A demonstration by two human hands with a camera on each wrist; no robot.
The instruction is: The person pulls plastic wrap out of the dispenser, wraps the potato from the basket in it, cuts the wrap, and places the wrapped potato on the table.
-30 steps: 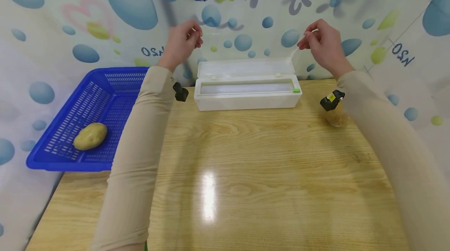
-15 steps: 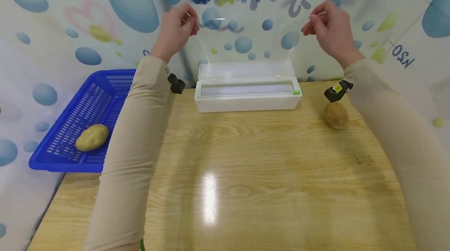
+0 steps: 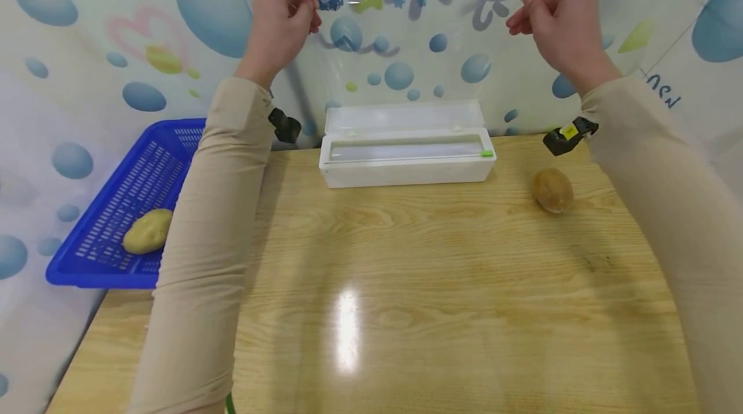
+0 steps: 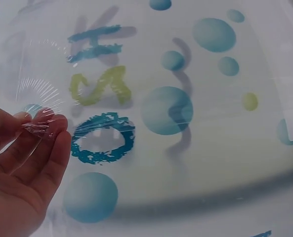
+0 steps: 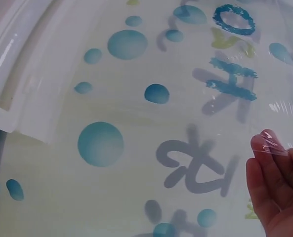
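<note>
A clear sheet of plastic wrap [image 4: 42, 91] stretches between my two raised hands in front of the wall. My left hand [image 3: 281, 24] pinches one corner between thumb and fingers; creases fan out from that grip in the left wrist view. At the opposite corner my right hand [image 3: 560, 27] pinches the film, which shines over its fingertips [image 5: 267, 140] in the right wrist view. Below and between the hands stands a white wrap dispenser box [image 3: 406, 172] with its lid [image 3: 406, 118] tipped back. A roll of film [image 3: 406, 151] lies inside, and a green slider sits at its right end.
A brown round fruit or vegetable [image 3: 553, 190] rests on the wooden table [image 3: 406, 272] under the right forearm. At left, partly behind the left sleeve, a blue plastic basket [image 3: 104, 278] holds a potato [image 3: 147, 232]. A printed curtain [image 3: 400, 75] hangs right behind the box.
Both hands have risen higher above the box and spread slightly apart, drawing the film upward. The round brown item, earlier partly behind the right wrist camera, now shows fully.
</note>
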